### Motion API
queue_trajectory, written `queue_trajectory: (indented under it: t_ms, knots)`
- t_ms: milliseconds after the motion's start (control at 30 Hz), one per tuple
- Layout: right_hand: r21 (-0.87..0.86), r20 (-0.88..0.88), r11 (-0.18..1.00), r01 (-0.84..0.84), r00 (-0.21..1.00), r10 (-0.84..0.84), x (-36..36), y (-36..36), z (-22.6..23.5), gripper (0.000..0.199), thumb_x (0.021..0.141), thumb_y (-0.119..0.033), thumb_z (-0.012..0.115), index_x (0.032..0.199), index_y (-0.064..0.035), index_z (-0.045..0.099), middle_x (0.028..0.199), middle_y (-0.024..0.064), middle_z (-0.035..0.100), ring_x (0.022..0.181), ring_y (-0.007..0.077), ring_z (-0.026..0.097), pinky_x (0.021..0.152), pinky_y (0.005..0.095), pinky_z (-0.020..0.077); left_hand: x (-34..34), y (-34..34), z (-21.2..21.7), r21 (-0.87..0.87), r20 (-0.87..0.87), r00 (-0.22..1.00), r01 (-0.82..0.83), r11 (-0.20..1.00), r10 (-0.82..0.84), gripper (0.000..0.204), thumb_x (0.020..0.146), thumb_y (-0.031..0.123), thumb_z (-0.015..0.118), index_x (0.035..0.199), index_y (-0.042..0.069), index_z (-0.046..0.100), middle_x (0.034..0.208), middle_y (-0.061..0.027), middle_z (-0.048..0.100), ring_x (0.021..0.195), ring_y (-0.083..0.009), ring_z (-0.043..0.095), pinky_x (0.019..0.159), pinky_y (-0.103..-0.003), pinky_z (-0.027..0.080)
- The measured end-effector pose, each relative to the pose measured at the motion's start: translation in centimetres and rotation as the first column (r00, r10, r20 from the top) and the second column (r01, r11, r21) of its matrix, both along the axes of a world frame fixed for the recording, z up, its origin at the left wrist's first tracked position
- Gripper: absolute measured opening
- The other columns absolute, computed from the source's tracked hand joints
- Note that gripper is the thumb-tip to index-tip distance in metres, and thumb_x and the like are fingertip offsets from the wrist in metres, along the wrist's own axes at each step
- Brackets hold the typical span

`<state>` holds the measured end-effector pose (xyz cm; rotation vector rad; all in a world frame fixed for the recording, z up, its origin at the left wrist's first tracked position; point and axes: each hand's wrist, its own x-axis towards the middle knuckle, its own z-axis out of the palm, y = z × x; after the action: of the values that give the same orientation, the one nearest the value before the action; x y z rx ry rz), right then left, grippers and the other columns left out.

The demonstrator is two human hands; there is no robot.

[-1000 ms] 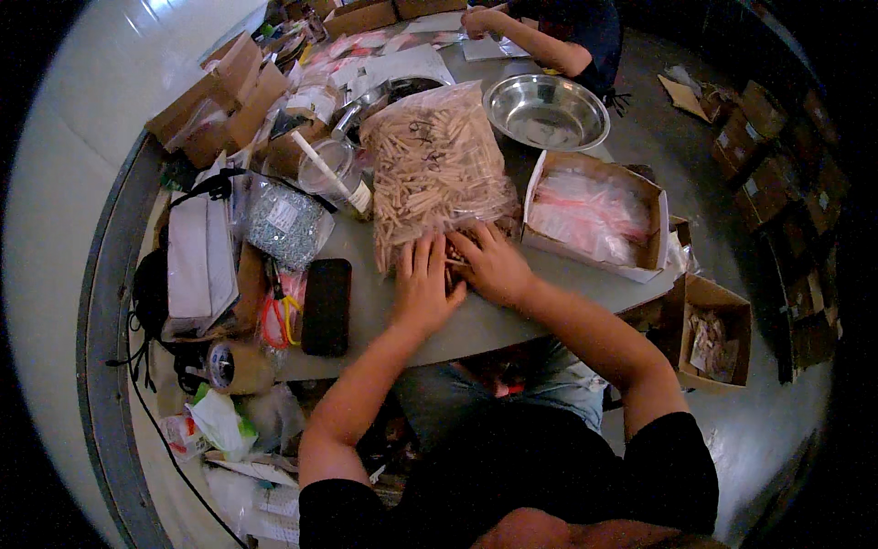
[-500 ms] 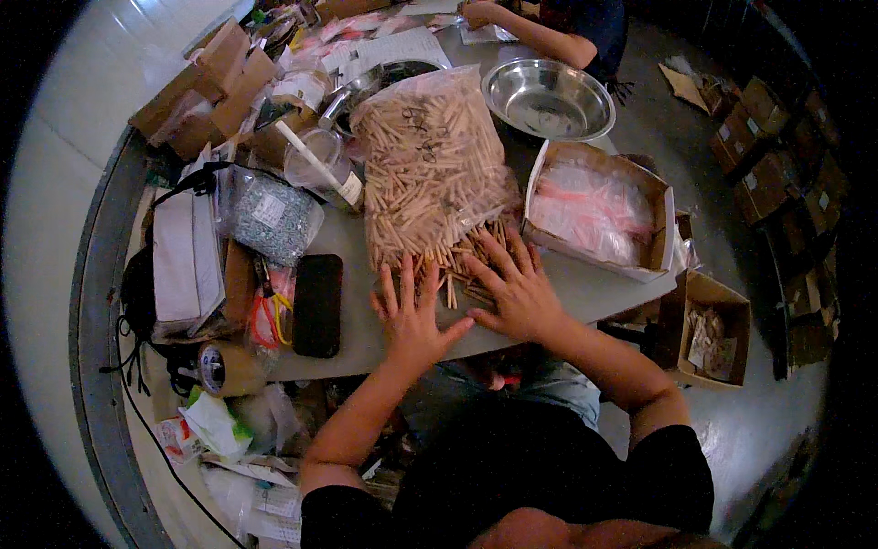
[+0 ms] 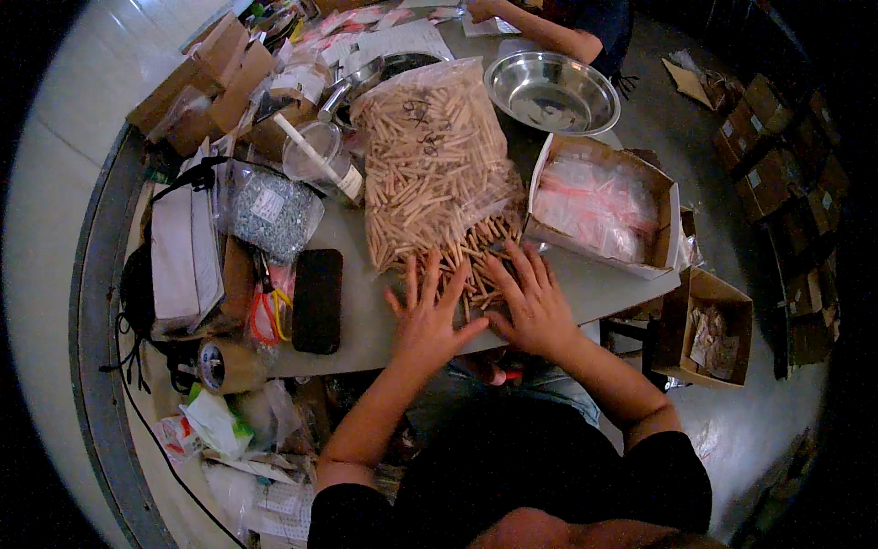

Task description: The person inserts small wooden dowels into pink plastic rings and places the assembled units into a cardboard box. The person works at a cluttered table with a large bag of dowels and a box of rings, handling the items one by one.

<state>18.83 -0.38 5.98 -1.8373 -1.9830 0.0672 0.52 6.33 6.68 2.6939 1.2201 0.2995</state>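
A large clear plastic bag (image 3: 430,146) full of short wooden dowels lies on the table, its mouth toward me. Loose dowels (image 3: 471,274) spill from it near the front edge. My left hand (image 3: 427,311) is spread over the left side of this pile, fingers apart and fingertips on the dowels. On the other side my right hand (image 3: 533,302) also lies with fingers spread, its fingertips at the pile's right edge. The two thumbs point at each other and nearly meet. Neither hand grips anything.
Right of the bag stand a cardboard box (image 3: 672,220) of small plastic bags and a steel basin (image 3: 498,82). To the left are a black phone (image 3: 317,302), scissors (image 3: 265,316), a bag of small metal parts (image 3: 273,215) and a plastic tub (image 3: 297,165). Across the table another person's arm (image 3: 549,32) shows.
Both hands have shifted slightly, the left one to the right, and they sit closer together. More loose dowels show between them, spread a little nearer to me.
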Motion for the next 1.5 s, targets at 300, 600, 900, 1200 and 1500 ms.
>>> queue_trajectory:
  t_ms: [300, 600, 900, 1200, 1500]
  knots:
    - [-0.049, 0.094, 0.996, 0.069, 0.993, -0.065, 0.9, -1.1, -1.1, 0.076, 0.080, -0.044, 0.062, 0.142, -0.0074, 0.035, 0.148, 0.0186, 0.030, 0.134, 0.0412, 0.030, 0.107, 0.0543, 0.0252, -0.2, -0.7, -2.0, 0.034, -0.044, 0.992, 0.121, 0.992, -0.120, 0.080, 0.082, 0.058, 0.056, 0.145, 0.016, 0.032, 0.154, -0.0092, 0.020, 0.142, -0.0385, 0.012, 0.102, -0.071, 0.011]
    - [-0.065, 0.200, 0.998, 0.005, 0.980, 0.008, 0.7, -1.2, 0.4, 0.076, 0.079, -0.053, 0.062, 0.141, -0.0149, 0.039, 0.150, 0.0121, 0.029, 0.134, 0.0412, 0.030, 0.107, 0.0576, 0.0243, -0.1, -1.1, -1.2, 0.087, -0.154, 0.984, 0.104, 0.991, -0.090, 0.100, 0.075, 0.069, 0.056, 0.147, 0.007, 0.026, 0.156, -0.0172, 0.010, 0.142, -0.0424, 0.006, 0.102, -0.072, 0.009]
    - [-0.057, 0.090, 0.996, 0.065, 0.994, -0.059, 1.0, -2.2, -0.1, 0.077, 0.078, -0.052, 0.063, 0.142, -0.0183, 0.038, 0.150, 0.0109, 0.030, 0.136, 0.0414, 0.026, 0.107, 0.0583, 0.0241, -2.2, -2.2, -2.5, 0.055, 0.001, 0.988, -0.156, 0.986, 0.156, 0.111, 0.070, 0.075, 0.055, 0.145, -0.001, 0.024, 0.153, -0.0219, 0.015, 0.142, -0.0394, 0.013, 0.104, -0.069, 0.010]
    - [-0.134, 0.086, 0.988, 0.071, 0.994, -0.059, 0.5, -0.8, 0.2, 0.069, 0.081, -0.053, 0.060, 0.141, -0.0237, 0.041, 0.150, 0.0097, 0.030, 0.137, 0.0404, 0.023, 0.110, 0.0555, 0.0188, -3.2, -2.2, -2.1, -0.001, 0.013, 0.950, -0.313, 0.950, 0.313, 0.118, 0.066, 0.078, 0.056, 0.144, -0.004, 0.022, 0.152, -0.0257, 0.016, 0.141, -0.0414, 0.013, 0.108, -0.061, 0.012]
    - [-0.104, 0.141, 0.994, 0.038, 0.990, -0.023, 0.1, -1.0, 0.7, 0.070, 0.079, -0.048, 0.065, 0.139, -0.0203, 0.043, 0.150, 0.0098, 0.030, 0.139, 0.0382, 0.021, 0.109, 0.0598, 0.0157, -3.8, -1.6, -2.2, 0.006, -0.124, 0.988, -0.087, 0.996, 0.087, 0.114, 0.069, 0.077, 0.053, 0.145, -0.003, 0.023, 0.152, -0.0240, 0.016, 0.141, -0.0436, 0.011, 0.111, -0.059, 0.010]
